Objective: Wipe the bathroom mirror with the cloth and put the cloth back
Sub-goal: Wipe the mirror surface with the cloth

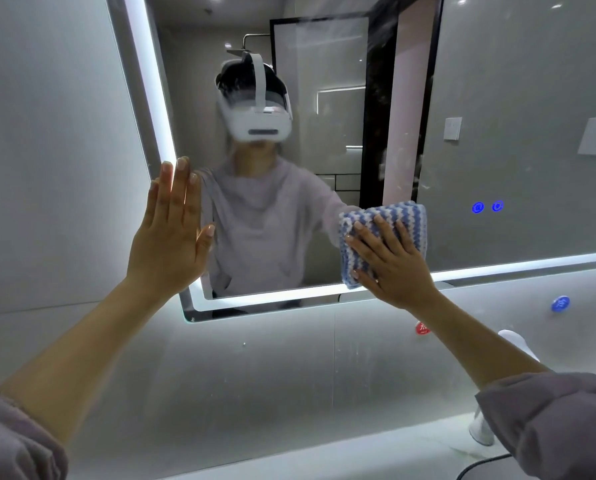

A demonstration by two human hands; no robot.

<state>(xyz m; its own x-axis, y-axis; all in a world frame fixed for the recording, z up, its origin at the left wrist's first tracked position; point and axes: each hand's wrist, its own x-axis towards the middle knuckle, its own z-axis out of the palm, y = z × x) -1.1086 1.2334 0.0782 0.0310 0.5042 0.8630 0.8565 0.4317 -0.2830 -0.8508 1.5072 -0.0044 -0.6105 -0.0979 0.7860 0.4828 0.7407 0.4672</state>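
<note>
Mirror is wall-mounted with a lit strip along its left and bottom edges. Left hand is at 9 o'clock of frame centre: fingers straight and together, palm flat against the mirror's lit left edge, holding nothing. Right hand is at 4 o'clock of centre: fingers spread and straight, pressing the cloth flat onto the glass, not curled round it. The cloth is folded, blue-and-white striped, and its lower corner reaches the bottom light strip. Two blue touch icons glow on the glass at 3 o'clock of the cloth. Smears show on the glass at 12 o'clock of the cloth. On the wall below are a red sticker, at 6 o'clock of the right hand, and a blue sticker, at 4 o'clock.
</note>
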